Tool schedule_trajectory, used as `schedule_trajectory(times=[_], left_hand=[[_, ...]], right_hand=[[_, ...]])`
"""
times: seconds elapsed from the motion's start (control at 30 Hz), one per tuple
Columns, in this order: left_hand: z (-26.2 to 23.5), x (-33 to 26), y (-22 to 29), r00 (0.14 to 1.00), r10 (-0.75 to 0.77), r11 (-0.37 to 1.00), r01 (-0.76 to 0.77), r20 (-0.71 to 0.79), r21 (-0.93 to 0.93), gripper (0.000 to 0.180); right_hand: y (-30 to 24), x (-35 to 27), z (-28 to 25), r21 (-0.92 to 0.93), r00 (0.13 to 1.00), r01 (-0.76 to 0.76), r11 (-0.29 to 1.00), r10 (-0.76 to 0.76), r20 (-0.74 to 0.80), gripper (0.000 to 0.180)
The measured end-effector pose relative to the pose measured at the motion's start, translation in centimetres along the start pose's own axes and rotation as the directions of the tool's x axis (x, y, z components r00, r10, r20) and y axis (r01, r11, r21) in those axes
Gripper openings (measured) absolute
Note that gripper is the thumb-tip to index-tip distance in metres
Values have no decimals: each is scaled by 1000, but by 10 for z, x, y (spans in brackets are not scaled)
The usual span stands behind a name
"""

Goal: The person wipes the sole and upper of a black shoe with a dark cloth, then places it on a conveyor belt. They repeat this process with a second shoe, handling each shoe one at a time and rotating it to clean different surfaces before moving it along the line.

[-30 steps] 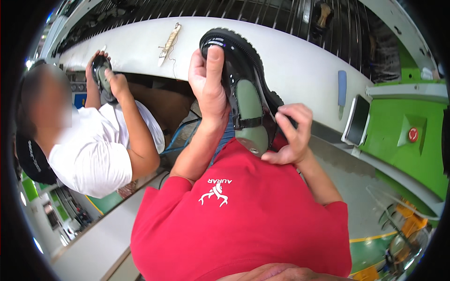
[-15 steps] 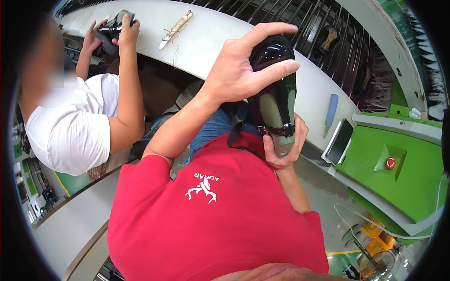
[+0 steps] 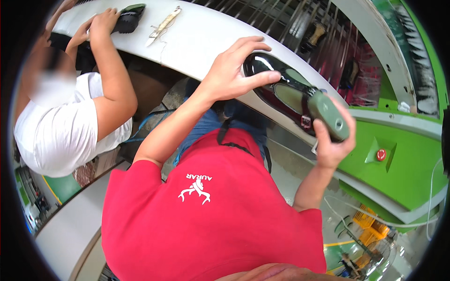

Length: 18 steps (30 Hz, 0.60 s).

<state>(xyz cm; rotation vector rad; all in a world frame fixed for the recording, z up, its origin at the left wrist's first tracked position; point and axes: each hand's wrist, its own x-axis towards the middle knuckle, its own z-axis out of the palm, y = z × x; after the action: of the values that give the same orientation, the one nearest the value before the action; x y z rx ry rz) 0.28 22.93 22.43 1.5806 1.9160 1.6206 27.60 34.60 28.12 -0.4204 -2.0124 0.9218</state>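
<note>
A glossy black strapped shoe (image 3: pixel 265 89) sits on a green shoe last (image 3: pixel 328 114), held over the white bench edge. It lies tilted, toe to the upper left and the last's green top to the lower right. My left hand (image 3: pixel 234 72) is around the toe, its thumb across the upper and its fingers along the far side. My right hand (image 3: pixel 340 145) grips the heel end, the thumb near the strap's buckle and the other fingers partly hidden behind the last. The sole faces away from me.
A co-worker in a white shirt (image 3: pixel 61 126) at left handles another dark shoe (image 3: pixel 130 18). A cord-wrapped white tool (image 3: pixel 164 25) lies on the white bench (image 3: pixel 197 35). Beyond are metal rods (image 3: pixel 281 18); at right is a green machine panel (image 3: pixel 361 173) with a red button (image 3: pixel 381 154).
The shoe has turned from nearly upright to slanting, its heel end swinging right and up with my right hand. My left hand stays at the toe. The co-worker's hands have shifted left.
</note>
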Motion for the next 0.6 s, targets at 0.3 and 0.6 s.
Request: schedule_trajectory(times=[0.3,0.6], left_hand=[[9,19,65,967,254,959,-254,-20,-122,97],[-33,45,57,976,192,969,-206,106,134,66]], right_hand=[[-36,100,25,-211,866,484,849,-430,256,58],[42,77,84,506,996,-87,858,81,36,85]])
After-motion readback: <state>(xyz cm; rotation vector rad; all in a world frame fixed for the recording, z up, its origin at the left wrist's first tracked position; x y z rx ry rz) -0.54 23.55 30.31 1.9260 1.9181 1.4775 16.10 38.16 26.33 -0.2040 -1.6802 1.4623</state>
